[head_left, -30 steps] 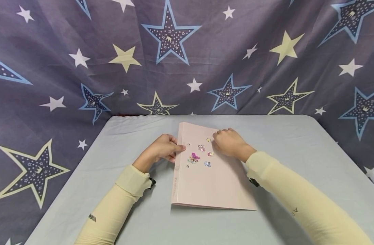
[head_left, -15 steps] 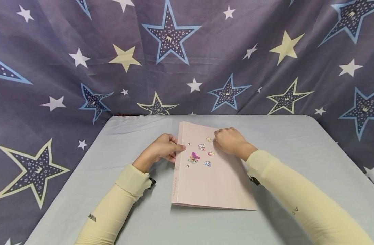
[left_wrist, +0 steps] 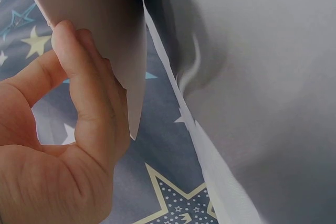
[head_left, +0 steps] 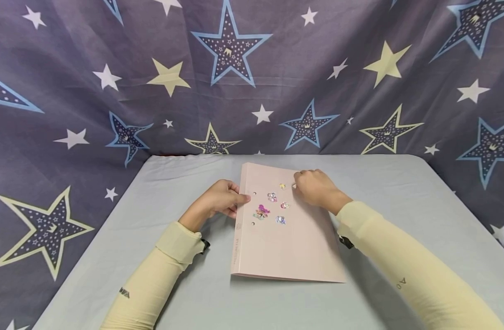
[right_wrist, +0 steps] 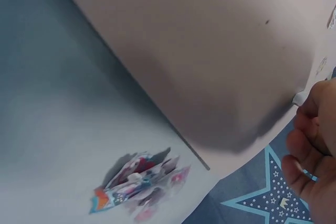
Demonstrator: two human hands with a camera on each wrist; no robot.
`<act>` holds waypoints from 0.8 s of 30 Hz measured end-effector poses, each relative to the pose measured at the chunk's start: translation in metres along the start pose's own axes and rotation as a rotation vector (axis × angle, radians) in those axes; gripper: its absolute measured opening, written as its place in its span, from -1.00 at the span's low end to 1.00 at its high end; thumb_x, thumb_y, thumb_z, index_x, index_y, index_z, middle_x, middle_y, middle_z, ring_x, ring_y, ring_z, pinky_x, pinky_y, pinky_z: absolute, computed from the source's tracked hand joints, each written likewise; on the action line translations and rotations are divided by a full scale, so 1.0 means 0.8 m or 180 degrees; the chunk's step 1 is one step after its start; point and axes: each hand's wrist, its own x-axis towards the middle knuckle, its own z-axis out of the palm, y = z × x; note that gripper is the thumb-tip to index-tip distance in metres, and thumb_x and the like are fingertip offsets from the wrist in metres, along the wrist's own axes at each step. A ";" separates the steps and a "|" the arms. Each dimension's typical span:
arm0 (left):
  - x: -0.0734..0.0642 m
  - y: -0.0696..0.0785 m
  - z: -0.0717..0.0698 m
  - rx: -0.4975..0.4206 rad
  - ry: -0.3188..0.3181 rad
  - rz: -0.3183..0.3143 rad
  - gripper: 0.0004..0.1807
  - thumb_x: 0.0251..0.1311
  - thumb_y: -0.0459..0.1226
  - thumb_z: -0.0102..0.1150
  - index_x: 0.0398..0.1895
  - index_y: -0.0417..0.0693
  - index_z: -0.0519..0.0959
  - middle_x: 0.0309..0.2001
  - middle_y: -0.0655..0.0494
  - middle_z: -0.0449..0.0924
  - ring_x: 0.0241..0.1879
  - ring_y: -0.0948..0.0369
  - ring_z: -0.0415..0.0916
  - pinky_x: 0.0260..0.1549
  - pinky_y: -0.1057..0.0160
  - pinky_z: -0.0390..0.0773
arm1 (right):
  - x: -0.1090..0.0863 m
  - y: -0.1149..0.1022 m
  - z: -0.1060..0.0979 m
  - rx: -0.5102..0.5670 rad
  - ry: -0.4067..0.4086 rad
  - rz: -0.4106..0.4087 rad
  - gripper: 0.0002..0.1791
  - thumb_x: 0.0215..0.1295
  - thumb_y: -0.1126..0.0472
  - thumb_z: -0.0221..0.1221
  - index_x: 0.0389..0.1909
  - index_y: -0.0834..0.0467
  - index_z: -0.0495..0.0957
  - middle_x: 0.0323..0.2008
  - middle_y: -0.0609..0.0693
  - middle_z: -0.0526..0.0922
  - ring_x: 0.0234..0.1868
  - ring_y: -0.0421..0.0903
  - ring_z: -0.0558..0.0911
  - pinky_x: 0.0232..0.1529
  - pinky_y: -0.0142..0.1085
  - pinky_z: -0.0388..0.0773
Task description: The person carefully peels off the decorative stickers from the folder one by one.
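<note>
Pink file folder (head_left: pixel 293 256) lies on the grey tablecloth (head_left: pixel 392 183) between the two hands, much of it on the person's side of both grips. The left hand (head_left: pixel 222 197) clasps its left edge, thumb on top and fingers behind. The right hand (head_left: pixel 315 187) is curled over the folder's far right part, its fingertips pinching a small pale piece (right_wrist: pixel 300 98) — sticker or scrap of backing, too small to tell.

Just left of that pinch sits a yellow sticker (head_left: pixel 282 186); a little nearer the person are a pink sticker (head_left: pixel 285 205) and, below it, a blue sticker (head_left: pixel 280 220). Between the two grips is a pink-and-white sticker (head_left: pixel 272 197), and a magenta sticker (head_left: pixel 263 210) lies nearer the left thumb. Beyond the folder's corner, the right wrist view shows a crumpled heap of printed scraps (right_wrist: pixel 142 184).

The likeliest trouble is the pale piece: if it is sticky, it could fold over or cling to the fingertips, because the pinch covers most of it. If the left hand slackened, a sideways push from the right could swivel the folder. Pressing hard might also bow it — and a leftward slip of the knuckles could scuff the yellow sticker.
</note>
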 end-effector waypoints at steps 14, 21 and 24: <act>0.000 0.001 0.000 0.0012 -0.0017 0.0041 -0.66 0.30 -0.31 0.36 -0.12 -0.32 0.40 -0.46 -0.03 0.61 -0.68 0.25 0.51 -0.65 0.29 0.69 | -0.008 0.022 -0.007 0.0006 0.0064 0.0141 -0.86 0.39 0.29 0.14 -0.30 0.31 0.52 -0.35 0.19 0.64 -0.25 0.21 0.69 -0.11 0.11 0.68; -0.001 0.001 0.000 0.0026 -0.0018 0.0014 -0.67 0.30 -0.32 0.37 -0.13 -0.32 0.40 -0.45 -0.05 0.63 -0.68 0.24 0.53 -0.65 0.30 0.69 | -0.020 0.047 -0.013 -0.0066 -0.0039 0.0233 -0.90 0.37 0.32 0.11 -0.32 0.29 0.51 -0.36 0.17 0.63 -0.24 0.21 0.69 -0.10 0.12 0.67; -0.001 0.000 -0.001 0.0039 -0.0012 0.0019 -0.66 0.30 -0.31 0.37 -0.13 -0.31 0.40 -0.46 -0.04 0.62 -0.68 0.25 0.52 -0.65 0.30 0.68 | -0.026 0.057 -0.014 -0.0146 -0.0136 0.0250 -0.90 0.39 0.32 0.11 -0.29 0.30 0.52 -0.36 0.17 0.63 -0.25 0.20 0.69 -0.10 0.12 0.66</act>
